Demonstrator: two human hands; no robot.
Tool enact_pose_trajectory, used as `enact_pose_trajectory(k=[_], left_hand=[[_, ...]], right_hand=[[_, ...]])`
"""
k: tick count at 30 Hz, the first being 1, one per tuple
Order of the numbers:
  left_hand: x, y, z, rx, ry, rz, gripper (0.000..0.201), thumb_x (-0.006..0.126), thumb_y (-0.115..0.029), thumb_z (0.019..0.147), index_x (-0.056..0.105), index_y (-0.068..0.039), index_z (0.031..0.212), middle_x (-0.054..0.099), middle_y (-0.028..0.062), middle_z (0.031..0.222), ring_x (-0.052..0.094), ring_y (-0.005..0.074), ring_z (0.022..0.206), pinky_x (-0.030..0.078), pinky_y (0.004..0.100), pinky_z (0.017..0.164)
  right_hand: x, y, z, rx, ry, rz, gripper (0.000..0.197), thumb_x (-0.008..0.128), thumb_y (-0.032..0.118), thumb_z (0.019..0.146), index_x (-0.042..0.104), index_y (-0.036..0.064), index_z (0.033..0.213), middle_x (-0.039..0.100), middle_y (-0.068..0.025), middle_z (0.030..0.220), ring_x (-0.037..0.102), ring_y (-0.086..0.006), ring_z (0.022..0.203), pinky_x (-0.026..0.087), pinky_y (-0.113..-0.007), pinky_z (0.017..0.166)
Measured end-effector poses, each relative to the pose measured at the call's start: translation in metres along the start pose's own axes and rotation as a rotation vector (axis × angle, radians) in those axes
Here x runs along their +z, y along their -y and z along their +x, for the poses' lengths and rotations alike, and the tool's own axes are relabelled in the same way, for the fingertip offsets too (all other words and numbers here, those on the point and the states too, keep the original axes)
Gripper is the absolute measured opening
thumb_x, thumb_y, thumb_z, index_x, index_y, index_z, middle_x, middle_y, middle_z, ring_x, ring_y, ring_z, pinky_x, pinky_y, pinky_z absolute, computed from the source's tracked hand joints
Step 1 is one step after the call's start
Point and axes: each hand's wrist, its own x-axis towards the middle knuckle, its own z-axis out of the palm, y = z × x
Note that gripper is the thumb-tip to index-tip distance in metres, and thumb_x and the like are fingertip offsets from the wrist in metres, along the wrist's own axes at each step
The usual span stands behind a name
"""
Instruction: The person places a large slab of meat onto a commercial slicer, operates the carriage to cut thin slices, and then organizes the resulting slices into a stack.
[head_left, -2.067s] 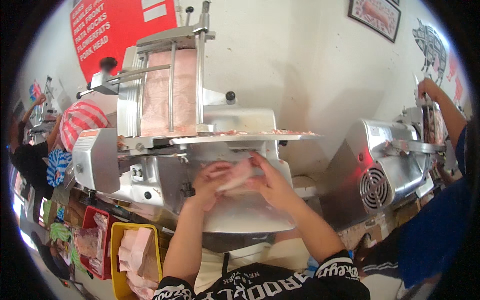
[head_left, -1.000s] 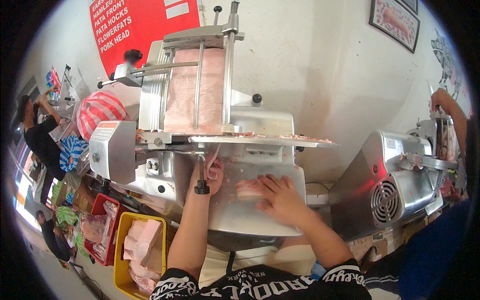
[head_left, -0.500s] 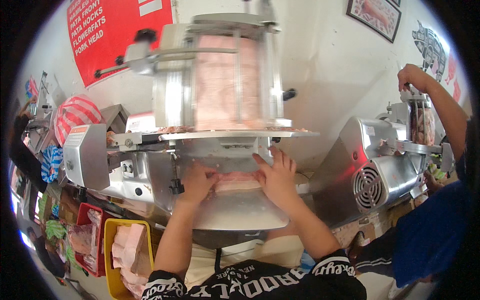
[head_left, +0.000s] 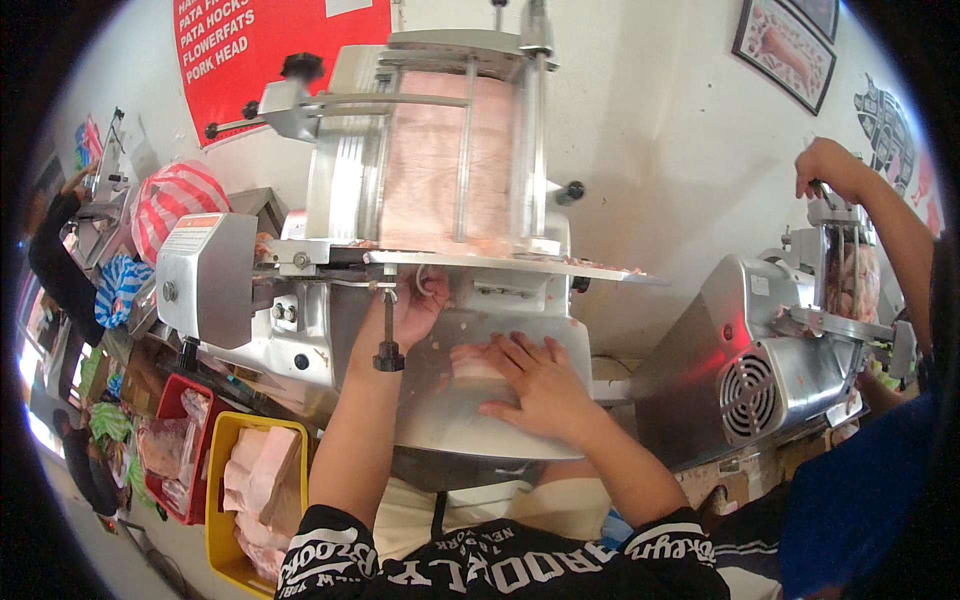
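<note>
Just off centre toward nine o'clock, my left hand [head_left: 418, 310] reaches beneath the flat plate [head_left: 600, 270] of the metal slicer [head_left: 320, 345], fingers half curled, presumably because cut meat drops there; a pale curl [head_left: 425, 282] shows beside them, though I cannot tell whether they grip it. At five o'clock my right hand [head_left: 545, 390] lies spread over meat slices [head_left: 470, 362] on the steel tray [head_left: 490, 435], gripping nothing, likely to keep them flat and together; how many, I cannot tell. Between eleven and twelve, metal bars [head_left: 467, 160] cross the block of meat [head_left: 425, 150], apparently to steady it. As for writing, a red sign [head_left: 290, 70] near eleven carries white capitals, a small label [head_left: 192, 234] past nine sits on the grey housing [head_left: 210, 290], and white lettering crosses my black shirt [head_left: 490, 575] at six.
</note>
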Motion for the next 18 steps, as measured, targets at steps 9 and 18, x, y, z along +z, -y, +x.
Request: enact_pose_trajectory(k=[9, 18], left_hand=[[-0.04, -0.005, -0.034, -0.051, -0.044, 0.049, 0.032, 0.056, -0.026, 0.1, 0.062, -0.002, 0.121, 0.066, 0.0102, 0.108, 0.059, 0.0125, 0.077, 0.047, 0.0217, 0.051], [0.012, 0.068, -0.061, 0.031, 0.114, 1.433, 0.031, 0.073, -0.022, 0.089, 0.069, -0.005, 0.114, 0.071, 0.0068, 0.104, 0.066, 0.0174, 0.089, 0.052, 0.0316, 0.077]], right_hand=[[0.009, -0.015, 0.0, 0.032, -0.086, 0.184, 0.075, 0.065, 0.05, 0.089, 0.041, 0.0106, 0.148, 0.043, -0.018, 0.15, 0.04, -0.0351, 0.14, 0.025, -0.058, 0.113], [0.0, -0.032, 0.008, 0.432, -0.207, 0.806, 0.049, 0.068, 0.028, 0.092, 0.055, 0.0064, 0.135, 0.056, -0.019, 0.123, 0.061, -0.0319, 0.104, 0.047, -0.049, 0.091]])
